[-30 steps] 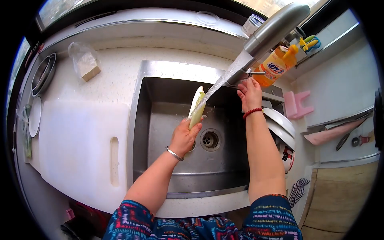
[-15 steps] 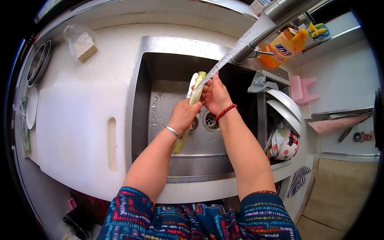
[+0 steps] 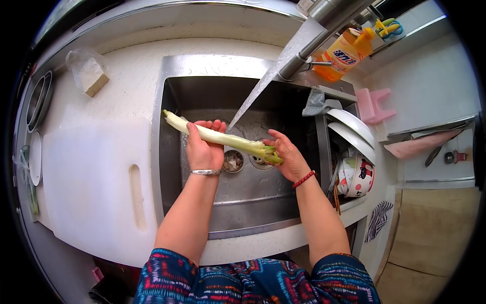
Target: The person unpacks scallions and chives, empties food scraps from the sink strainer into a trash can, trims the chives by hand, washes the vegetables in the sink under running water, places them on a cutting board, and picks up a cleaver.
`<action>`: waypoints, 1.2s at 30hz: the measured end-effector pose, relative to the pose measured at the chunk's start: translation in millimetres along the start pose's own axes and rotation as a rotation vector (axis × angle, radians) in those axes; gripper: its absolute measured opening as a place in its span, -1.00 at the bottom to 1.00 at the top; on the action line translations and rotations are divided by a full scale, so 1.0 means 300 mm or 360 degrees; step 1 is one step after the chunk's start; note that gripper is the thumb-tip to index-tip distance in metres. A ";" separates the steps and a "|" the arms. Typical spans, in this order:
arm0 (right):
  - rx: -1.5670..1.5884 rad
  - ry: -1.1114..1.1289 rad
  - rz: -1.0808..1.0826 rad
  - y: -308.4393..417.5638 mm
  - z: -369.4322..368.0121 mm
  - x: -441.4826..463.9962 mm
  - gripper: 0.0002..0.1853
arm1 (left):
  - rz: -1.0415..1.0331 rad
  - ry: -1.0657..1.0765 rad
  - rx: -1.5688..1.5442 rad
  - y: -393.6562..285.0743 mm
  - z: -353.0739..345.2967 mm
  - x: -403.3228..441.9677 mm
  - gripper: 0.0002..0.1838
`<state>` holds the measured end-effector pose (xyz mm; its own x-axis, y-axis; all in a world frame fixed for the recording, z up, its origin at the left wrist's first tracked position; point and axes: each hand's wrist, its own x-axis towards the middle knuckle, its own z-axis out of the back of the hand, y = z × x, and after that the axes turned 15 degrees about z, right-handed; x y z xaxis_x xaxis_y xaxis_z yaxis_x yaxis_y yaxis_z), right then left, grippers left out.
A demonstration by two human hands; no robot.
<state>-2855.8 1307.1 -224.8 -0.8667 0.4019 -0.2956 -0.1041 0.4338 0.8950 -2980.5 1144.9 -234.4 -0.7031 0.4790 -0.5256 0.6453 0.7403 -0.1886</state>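
Note:
A pale stalk vegetable that looks like celery [image 3: 238, 142], whitish with green ends, lies slantwise over the sink [image 3: 243, 234]. My left hand [image 3: 205, 149] is closed around its middle, palm up, with the thumb over the top. Beside the leafy green end is my right hand [image 3: 288, 156], fingers apart and partly curled near the tip; whether they touch it is hard to see. Water [image 3: 258, 93] runs from the faucet [image 3: 316, 28] into the basin, falling just behind the stalk. Below it are two drains, one strainer [image 3: 233, 161] holding scraps.
A white cutting board [image 3: 93, 182] lies left of the sink, with a bagged block [image 3: 93, 76] behind it. To the right stand bowls [image 3: 359, 175], white plates [image 3: 352, 131] and a grey cloth [image 3: 315, 101]. An orange detergent bottle [image 3: 344, 53] is by the faucet.
The celery has turned from nearly upright under the water to a sideways slant, its leafy end rightward. My left hand has moved left and turned palm up; my right has opened and moved away.

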 end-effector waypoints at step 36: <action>0.1017 0.0226 0.0076 -0.022 -0.292 0.269 -0.96 | -0.0629 0.0172 0.0464 -0.115 -0.039 -0.062 -0.86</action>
<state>-2967.7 1266.1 -225.4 -0.9238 0.3410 -0.1742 0.2084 0.8293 0.5185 -2993.1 1116.1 -208.5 -0.9276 0.2461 -0.2810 0.3691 0.7198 -0.5879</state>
